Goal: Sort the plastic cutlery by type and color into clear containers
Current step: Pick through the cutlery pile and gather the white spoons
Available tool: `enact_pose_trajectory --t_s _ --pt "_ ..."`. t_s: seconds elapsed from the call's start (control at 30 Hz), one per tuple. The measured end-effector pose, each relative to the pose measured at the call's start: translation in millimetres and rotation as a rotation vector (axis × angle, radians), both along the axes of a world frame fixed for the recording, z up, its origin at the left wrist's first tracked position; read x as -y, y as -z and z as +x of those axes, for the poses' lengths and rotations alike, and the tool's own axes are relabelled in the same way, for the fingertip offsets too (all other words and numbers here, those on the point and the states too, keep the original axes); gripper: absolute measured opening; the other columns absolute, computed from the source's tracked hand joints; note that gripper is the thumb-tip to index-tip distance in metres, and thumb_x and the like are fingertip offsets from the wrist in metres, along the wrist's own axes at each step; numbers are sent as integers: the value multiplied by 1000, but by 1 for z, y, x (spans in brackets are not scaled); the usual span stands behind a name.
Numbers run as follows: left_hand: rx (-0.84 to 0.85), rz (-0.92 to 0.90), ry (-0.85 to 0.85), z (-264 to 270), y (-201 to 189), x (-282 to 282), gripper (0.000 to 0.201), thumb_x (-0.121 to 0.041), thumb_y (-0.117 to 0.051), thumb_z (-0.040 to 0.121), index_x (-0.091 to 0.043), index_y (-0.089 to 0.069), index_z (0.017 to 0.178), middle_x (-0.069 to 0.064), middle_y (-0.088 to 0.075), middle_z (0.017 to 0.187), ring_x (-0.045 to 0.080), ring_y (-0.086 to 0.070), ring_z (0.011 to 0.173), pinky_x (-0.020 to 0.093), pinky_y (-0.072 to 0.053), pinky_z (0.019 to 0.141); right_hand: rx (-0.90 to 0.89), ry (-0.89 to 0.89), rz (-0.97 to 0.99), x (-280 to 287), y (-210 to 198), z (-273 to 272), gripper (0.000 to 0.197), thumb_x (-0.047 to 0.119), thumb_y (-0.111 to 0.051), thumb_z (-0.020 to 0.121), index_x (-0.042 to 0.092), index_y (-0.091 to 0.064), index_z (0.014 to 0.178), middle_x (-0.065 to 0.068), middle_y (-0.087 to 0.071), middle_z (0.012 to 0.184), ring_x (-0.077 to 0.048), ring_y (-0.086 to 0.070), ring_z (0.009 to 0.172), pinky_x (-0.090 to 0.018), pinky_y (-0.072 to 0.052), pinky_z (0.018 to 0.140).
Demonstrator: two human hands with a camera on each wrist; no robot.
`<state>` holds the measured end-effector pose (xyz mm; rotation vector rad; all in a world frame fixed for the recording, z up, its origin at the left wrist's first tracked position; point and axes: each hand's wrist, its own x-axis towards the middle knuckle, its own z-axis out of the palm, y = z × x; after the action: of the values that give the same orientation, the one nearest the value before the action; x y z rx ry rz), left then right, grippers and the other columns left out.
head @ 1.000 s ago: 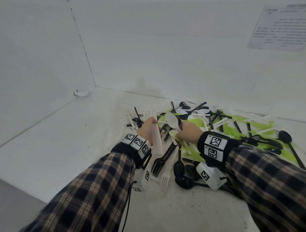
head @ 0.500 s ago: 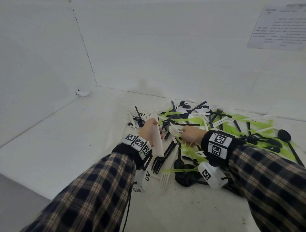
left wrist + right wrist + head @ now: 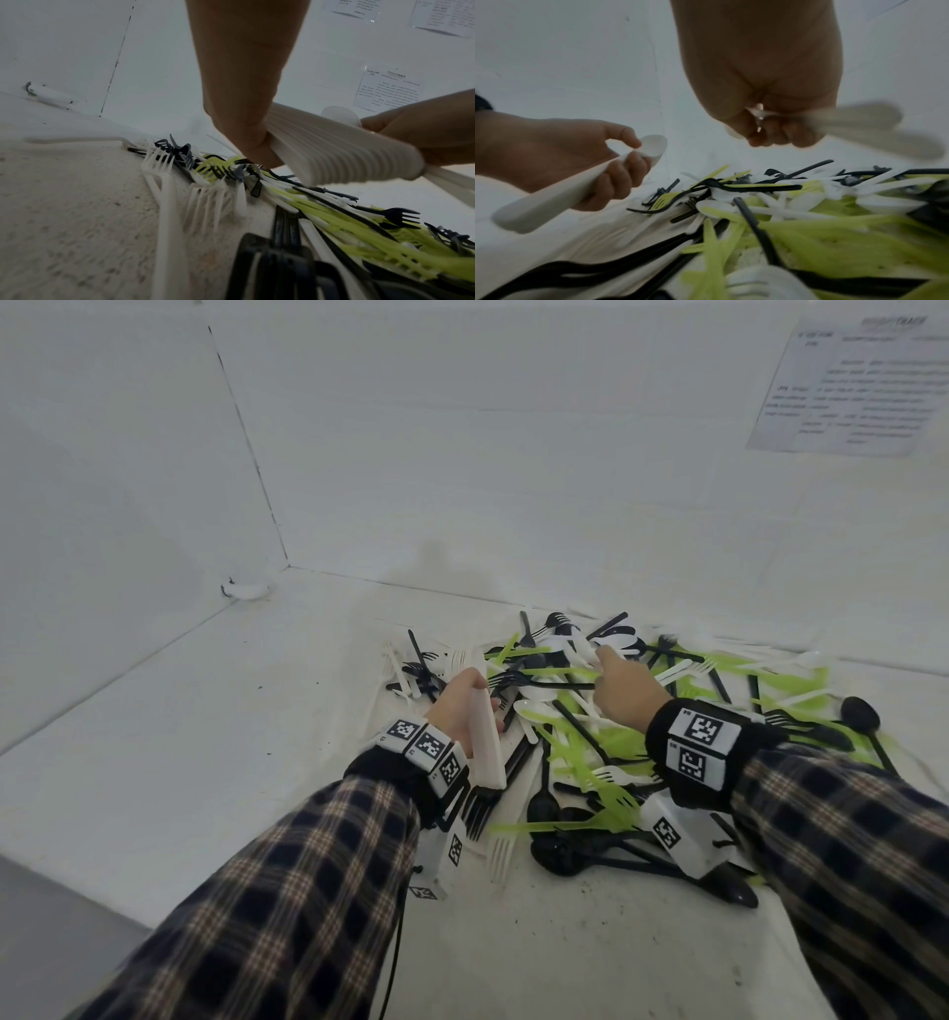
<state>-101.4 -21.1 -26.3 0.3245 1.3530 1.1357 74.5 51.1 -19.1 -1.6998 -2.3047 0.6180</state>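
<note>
My left hand (image 3: 470, 706) grips a nested stack of white spoons (image 3: 485, 747) by the handles, just above the left edge of the pile. The same stack of white spoons (image 3: 342, 150) fills the left wrist view, ribbed and fanned, and its top bowl (image 3: 654, 146) pokes past the fingers. Farther back over the pile, my right hand (image 3: 608, 670) has its fingers curled around a blurred white utensil (image 3: 875, 125). The cutlery pile (image 3: 590, 742) mixes green, black and white forks, spoons and knives.
White walls meet in a corner behind the pile, with a printed sheet (image 3: 847, 387) taped up at the right. A small white object (image 3: 246, 589) lies at the corner's foot. The white surface (image 3: 205, 737) stretches bare to the left.
My right hand has left the spoon stack and moved away toward the back of the pile. The left hand has kept its grip and barely shifted.
</note>
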Motion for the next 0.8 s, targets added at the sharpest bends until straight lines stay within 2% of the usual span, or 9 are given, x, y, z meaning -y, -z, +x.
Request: enact_pose_trajectory --t_s 0.07,0.1,0.17,0.23,0.3,0.37,0.47,0.7,0.8 --pt "4 4 0 -1 0 -1 15 -21 -45 85 -10 -43 75 2 -45 64 17 -43 55 27 -38 61 -37 29 32 -4 -3 3 36 13 -48 91 2 -39 124 -18 -56 96 -31 -51 86 -29 -34 70" --pt "3 4 2 -1 0 -2 15 -21 -45 85 -10 -43 75 2 -45 63 17 -42 55 26 -38 61 -60 50 44 -6 -3 2 32 16 -50 91 2 -42 118 -17 -55 96 -30 -50 86 -29 -34 70" --pt "0 4 3 -2 0 -4 15 -22 -45 85 -10 -43 75 1 -45 63 17 -42 55 26 -37 62 -54 72 79 -10 -3 -4 18 19 -45 93 1 -47 99 -16 -54 93 -32 -52 88 -30 -34 70" --pt "2 2 5 -4 0 -6 16 -22 -45 85 -11 -43 74 1 -44 63 17 -42 55 26 -37 62 45 15 93 -14 0 -12 26 19 -37 97 -1 -52 93 -18 -59 99 -35 -57 97 -33 -42 76" --pt "7 3 2 -5 1 -7 17 -22 -43 86 -11 -42 73 1 -43 63 17 -42 55 26 -37 61 163 -71 54 -16 6 -20 36 21 -34 99 -3 -60 97 -17 -61 108 -32 -57 100 -33 -45 84" --pt "12 3 -6 -6 1 -8 17 -21 -43 87 -11 -42 73 2 -43 63 18 -42 55 26 -38 58 275 -151 -28 -15 12 -29 34 23 -38 98 -2 -61 103 -16 -61 105 -29 -57 98 -30 -43 79" --pt "9 2 -19 -8 2 -10 17 -20 -44 87 -10 -43 74 2 -42 62 18 -41 54 26 -39 56 385 -216 -67 -15 20 -38 33 23 -43 98 4 -60 119 -16 -61 116 -28 -58 105 -30 -44 84" --pt "17 -14 -18 -17 6 -17 17 -20 -44 86 -10 -43 72 2 -43 62 17 -42 51 26 -39 54 565 -195 7 -22 18 -43 25 8 -43 93 6 -61 110 -7 -56 96 -22 -56 88 -30 -49 80" --pt "12 -18 -19 -15 7 -19 15 -20 -43 87 -9 -43 76 2 -43 63 17 -42 53 27 -40 54 620 -214 31 -25 17 -41 27 7 -42 94 4 -58 115 -9 -60 111 -23 -60 101 -28 -45 75"
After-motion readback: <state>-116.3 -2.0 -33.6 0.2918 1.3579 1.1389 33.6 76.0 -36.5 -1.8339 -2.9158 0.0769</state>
